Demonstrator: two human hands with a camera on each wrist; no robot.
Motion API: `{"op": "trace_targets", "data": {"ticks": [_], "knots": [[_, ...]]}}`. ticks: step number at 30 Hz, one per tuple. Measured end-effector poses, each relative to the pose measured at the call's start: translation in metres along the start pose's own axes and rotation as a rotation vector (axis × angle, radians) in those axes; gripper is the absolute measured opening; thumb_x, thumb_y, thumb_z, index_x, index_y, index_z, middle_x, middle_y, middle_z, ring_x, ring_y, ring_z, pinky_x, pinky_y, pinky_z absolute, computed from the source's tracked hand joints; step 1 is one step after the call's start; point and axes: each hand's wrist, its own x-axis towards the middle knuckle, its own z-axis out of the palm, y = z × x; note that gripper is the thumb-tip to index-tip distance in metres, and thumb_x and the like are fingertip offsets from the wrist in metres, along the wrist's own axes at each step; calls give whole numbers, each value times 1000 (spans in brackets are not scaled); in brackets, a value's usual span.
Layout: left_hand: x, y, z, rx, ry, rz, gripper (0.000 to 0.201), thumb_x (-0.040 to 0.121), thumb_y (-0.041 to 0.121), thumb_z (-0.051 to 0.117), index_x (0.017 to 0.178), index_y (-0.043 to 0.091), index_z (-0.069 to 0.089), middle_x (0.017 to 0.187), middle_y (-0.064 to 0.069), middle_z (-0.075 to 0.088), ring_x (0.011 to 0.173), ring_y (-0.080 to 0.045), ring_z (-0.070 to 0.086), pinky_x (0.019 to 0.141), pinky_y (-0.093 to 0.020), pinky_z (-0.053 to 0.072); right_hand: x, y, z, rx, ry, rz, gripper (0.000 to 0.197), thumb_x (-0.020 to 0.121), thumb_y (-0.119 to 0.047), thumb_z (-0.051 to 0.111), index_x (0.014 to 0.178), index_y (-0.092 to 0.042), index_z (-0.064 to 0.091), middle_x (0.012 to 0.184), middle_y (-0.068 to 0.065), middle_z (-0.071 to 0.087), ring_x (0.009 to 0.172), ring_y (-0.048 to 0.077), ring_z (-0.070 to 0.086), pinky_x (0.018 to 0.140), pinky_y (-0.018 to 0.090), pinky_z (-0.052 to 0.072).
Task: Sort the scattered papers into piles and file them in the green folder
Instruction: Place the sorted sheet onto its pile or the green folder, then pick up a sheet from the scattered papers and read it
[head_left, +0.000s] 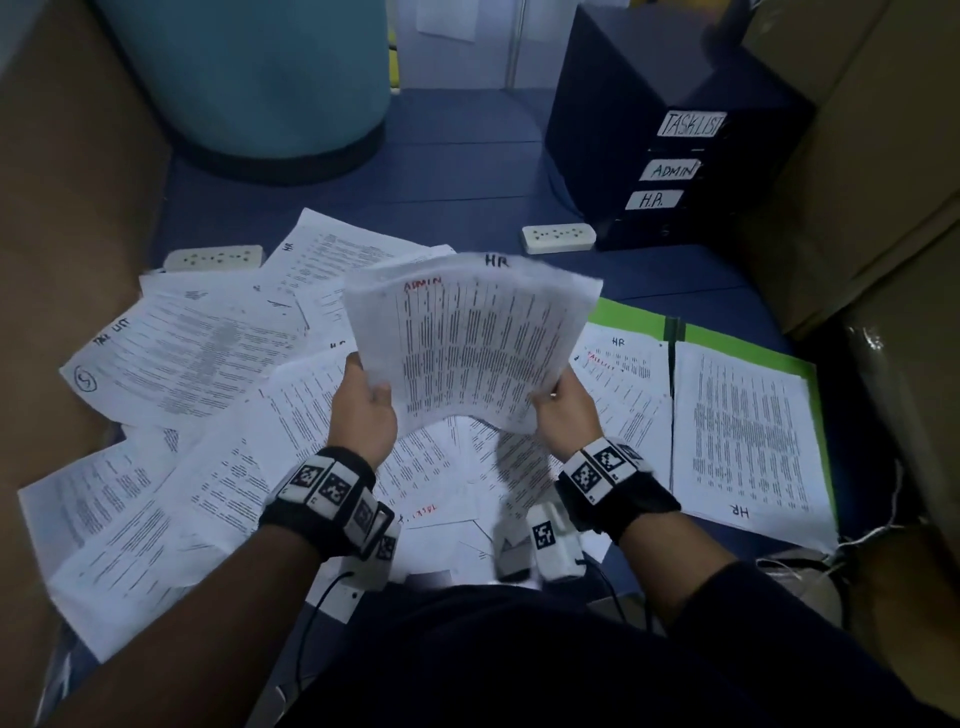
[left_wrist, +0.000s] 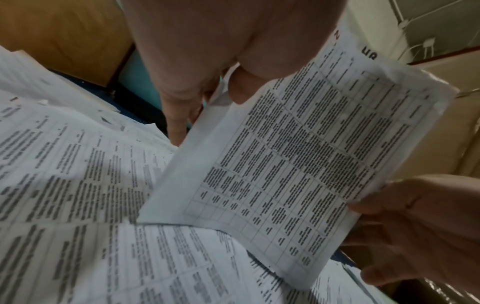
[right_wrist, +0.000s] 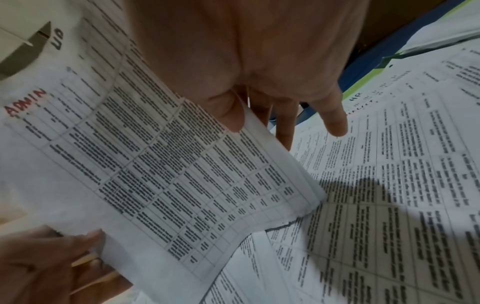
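Note:
I hold a small stack of printed sheets (head_left: 467, 338) up over the floor with both hands. Its top sheet is marked ADMIN in red, and a sheet behind it shows HR. My left hand (head_left: 376, 389) pinches the lower left corner, thumb on top. My right hand (head_left: 545, 397) pinches the lower right corner. The wrist views show the same stack (left_wrist: 298, 164) (right_wrist: 155, 164) with each thumb on its face and the fingers behind it. The green folder (head_left: 623, 312) lies open at the right with sheets marked HR inside. Scattered papers (head_left: 182, 353) cover the blue floor at left and beneath my hands.
A dark drawer cabinet (head_left: 670, 171) labelled TASKLIST, ADMIN and H.R. stands at the back right. A teal barrel (head_left: 249, 78) stands at the back left. Two white power strips (head_left: 558, 239) (head_left: 215, 257) lie beyond the papers. Cardboard boxes (head_left: 857, 182) line the right side.

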Motion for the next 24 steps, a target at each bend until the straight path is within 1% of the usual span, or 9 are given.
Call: {"op": "trace_targets", "data": {"ticks": [3, 5, 7, 9, 12, 16, 19, 22, 24], "knots": [[0, 13, 10, -82, -2, 27, 24, 95, 2, 47, 116, 13, 47, 108, 4, 58, 90, -6, 56, 86, -24, 47, -2, 3, -24, 105, 64, -46, 14, 95, -12, 44, 108, -11, 50, 101, 11, 64, 89, 29, 60, 80, 40, 50], [-1, 20, 24, -131, -58, 35, 25, 92, -1, 49, 115, 9, 50, 105, 3, 61, 84, 5, 57, 76, -10, 48, -3, 13, -46, 154, 104, -66, 9, 95, -12, 44, 101, -9, 49, 92, 11, 62, 81, 26, 58, 73, 35, 48], [-5, 28, 45, -177, -113, 25, 28, 90, -5, 49, 115, 7, 53, 105, 2, 64, 78, 10, 60, 69, -6, 48, -2, 27, -69, 185, 134, -60, 4, 94, -9, 45, 92, -11, 48, 79, 4, 56, 70, 18, 50, 62, 27, 42], [-9, 37, 70, -208, -162, 2, 29, 88, -8, 50, 114, 6, 55, 103, 0, 65, 72, 8, 60, 68, -10, 50, 2, 45, -95, 181, 180, -34, 5, 92, -8, 47, 88, -11, 46, 74, 0, 49, 65, 15, 44, 57, 25, 35], [-13, 52, 117, -208, -208, -28, 26, 88, -5, 53, 111, 6, 57, 106, -1, 67, 85, -5, 65, 77, -22, 55, 8, 82, -135, 163, 205, 31, 8, 92, -14, 51, 99, -10, 50, 81, 3, 54, 69, 16, 48, 62, 28, 37], [-24, 61, 189, -160, -332, -120, 21, 88, -7, 54, 100, 10, 55, 95, 1, 66, 79, -2, 62, 62, -11, 49, 3, 145, -186, 74, 145, 158, 9, 94, -16, 51, 103, -14, 51, 89, 1, 60, 80, 18, 54, 67, 26, 40], [-35, 66, 243, -187, -455, -210, 20, 87, -9, 55, 99, 7, 57, 96, -11, 68, 77, -18, 66, 61, -23, 53, 2, 183, -218, -28, 193, 247, 10, 94, -13, 51, 105, -12, 52, 92, 3, 60, 82, 20, 54, 61, 20, 38], [-40, 72, 288, -133, -498, -197, 20, 88, -8, 56, 103, 6, 57, 89, -9, 67, 71, -18, 64, 54, -21, 50, 7, 213, -245, -64, 296, 281, 15, 90, -5, 52, 105, -2, 55, 90, 12, 56, 72, 20, 47, 48, 10, 32], [-40, 78, 315, -142, -517, -185, 22, 87, -5, 58, 105, 7, 58, 95, -16, 68, 71, -24, 64, 60, -29, 52, 12, 226, -261, -45, 356, 321, 18, 89, -3, 53, 106, -1, 56, 91, 14, 56, 73, 21, 47, 51, 18, 35]]}}
